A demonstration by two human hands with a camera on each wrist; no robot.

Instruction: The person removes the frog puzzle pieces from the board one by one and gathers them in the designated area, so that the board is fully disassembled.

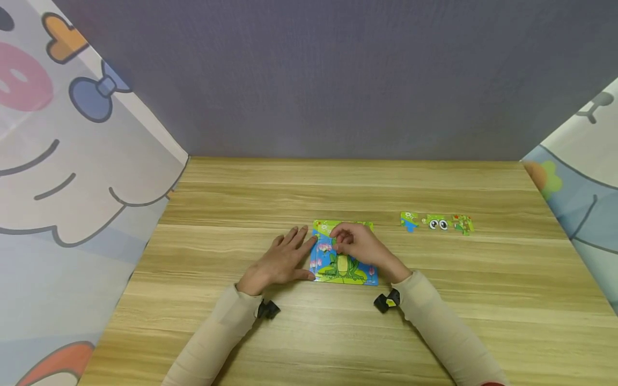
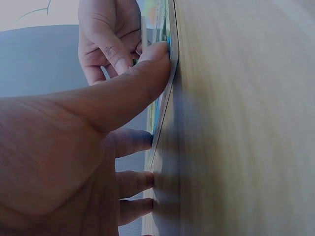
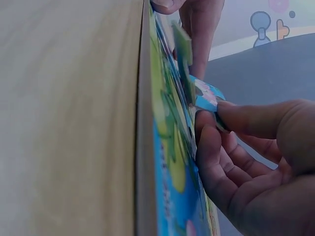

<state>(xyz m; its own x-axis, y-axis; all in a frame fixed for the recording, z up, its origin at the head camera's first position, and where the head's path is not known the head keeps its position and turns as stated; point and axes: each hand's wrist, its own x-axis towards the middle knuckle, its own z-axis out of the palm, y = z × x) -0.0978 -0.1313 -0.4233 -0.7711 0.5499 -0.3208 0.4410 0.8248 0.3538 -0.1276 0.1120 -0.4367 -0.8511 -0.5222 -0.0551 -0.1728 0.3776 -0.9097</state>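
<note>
A frog jigsaw puzzle (image 1: 343, 273) in a flat tray lies on the table between the hands. My left hand (image 1: 285, 260) rests at its left side, fingers spread, with thumb and index fingertip touching the edge. Over the puzzle's upper part, my right hand (image 1: 359, 245) pinches a blue puzzle piece (image 3: 207, 94) with a pink flower between thumb and index finger. Beside that piece, a green-edged piece (image 3: 183, 54) stands tilted up from the puzzle in the right wrist view; whether the two are joined is unclear. The right hand hides part of the picture.
To the right on the wooden table (image 1: 309, 343) lie three loose puzzle pieces: a green and blue one (image 1: 409, 220), one with two eyes (image 1: 438, 223), and a green patterned one (image 1: 462, 224). A grey panel (image 1: 338, 80) rises behind the table.
</note>
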